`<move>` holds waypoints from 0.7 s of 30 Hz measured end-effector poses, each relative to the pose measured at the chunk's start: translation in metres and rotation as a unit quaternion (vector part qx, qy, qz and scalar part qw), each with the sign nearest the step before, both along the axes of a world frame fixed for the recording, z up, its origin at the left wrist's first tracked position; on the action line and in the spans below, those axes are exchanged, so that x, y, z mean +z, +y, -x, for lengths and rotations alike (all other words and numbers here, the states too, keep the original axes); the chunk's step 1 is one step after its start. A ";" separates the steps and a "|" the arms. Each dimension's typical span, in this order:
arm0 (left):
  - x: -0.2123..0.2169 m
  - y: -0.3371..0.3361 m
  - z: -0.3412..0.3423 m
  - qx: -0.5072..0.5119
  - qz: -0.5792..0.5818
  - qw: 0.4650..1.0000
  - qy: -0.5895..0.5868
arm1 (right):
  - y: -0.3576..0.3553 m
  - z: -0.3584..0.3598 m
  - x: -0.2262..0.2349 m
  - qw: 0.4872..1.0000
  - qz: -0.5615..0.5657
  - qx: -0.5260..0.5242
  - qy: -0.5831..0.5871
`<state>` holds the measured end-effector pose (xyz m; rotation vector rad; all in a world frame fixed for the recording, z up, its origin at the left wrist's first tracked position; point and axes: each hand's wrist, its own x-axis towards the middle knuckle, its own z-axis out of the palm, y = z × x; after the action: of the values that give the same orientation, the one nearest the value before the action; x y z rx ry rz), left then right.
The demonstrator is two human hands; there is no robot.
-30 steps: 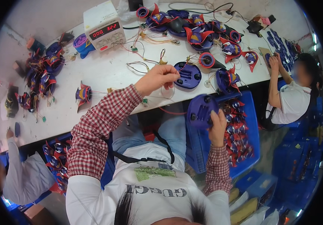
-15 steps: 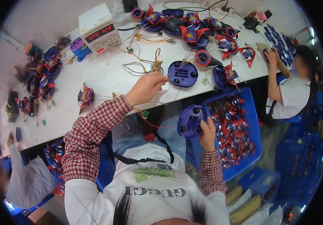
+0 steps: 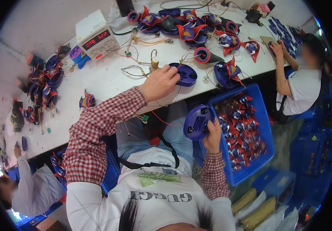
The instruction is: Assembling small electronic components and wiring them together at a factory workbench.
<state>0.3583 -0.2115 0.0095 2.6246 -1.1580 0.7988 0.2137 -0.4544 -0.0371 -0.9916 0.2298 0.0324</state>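
My left hand (image 3: 161, 83) reaches over the bench edge, fingers closed at the left side of a purple oval base (image 3: 187, 76) with a battery compartment. That base looks slightly tilted, and the fingertips are partly hidden. Above my lap, my right hand (image 3: 213, 137) grips a second purple oval base (image 3: 197, 122) by its right edge, its battery compartment facing up. A red wire runs from near this base toward a small green circuit board (image 3: 144, 118) that hangs by the bench's front edge. Just behind my left hand stands a brownish cylinder (image 3: 154, 64) with wires around it.
Purple and red toy assemblies (image 3: 191, 30) crowd the bench's back, with another heap (image 3: 44, 82) leftward. A power supply (image 3: 96, 36) stands behind. At my right is a blue crate (image 3: 233, 181) of similar parts. Two people (image 3: 302, 86) (image 3: 35, 188) sit at either side.
My left hand has moved right and closed on the edge of the bench base, which has tilted. My right hand still holds the other base, turned slightly. The whole view has shifted a little.
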 end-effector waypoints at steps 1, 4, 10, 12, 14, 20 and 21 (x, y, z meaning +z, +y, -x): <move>0.005 0.002 0.001 -0.003 -0.002 1.000 0.002 | -0.002 -0.003 -0.001 1.000 -0.002 -0.003 0.002; 0.028 0.010 0.005 0.017 0.052 0.992 0.116 | -0.018 -0.022 -0.008 0.998 -0.049 0.004 0.036; 0.058 0.018 0.001 -0.017 0.137 0.956 0.258 | -0.040 -0.036 -0.046 0.991 -0.103 0.055 0.070; 0.065 0.019 0.000 -0.006 0.166 0.940 0.299 | -0.038 -0.042 -0.049 0.980 -0.162 0.115 0.015; 0.070 0.018 0.000 0.010 0.222 0.898 0.380 | -0.035 -0.048 -0.050 0.930 -0.274 0.225 -0.094; 0.073 0.006 0.005 0.038 0.268 0.855 0.442 | 0.015 -0.056 -0.009 0.878 -0.303 0.360 -0.089; 0.074 0.004 0.007 0.040 0.268 0.855 0.442 | 0.025 -0.059 -0.008 0.857 -0.337 0.374 -0.107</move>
<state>0.3512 -0.2072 0.0832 2.1190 -0.4629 -0.1297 0.2724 -0.4297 -0.0453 -0.3211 -0.3744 0.6724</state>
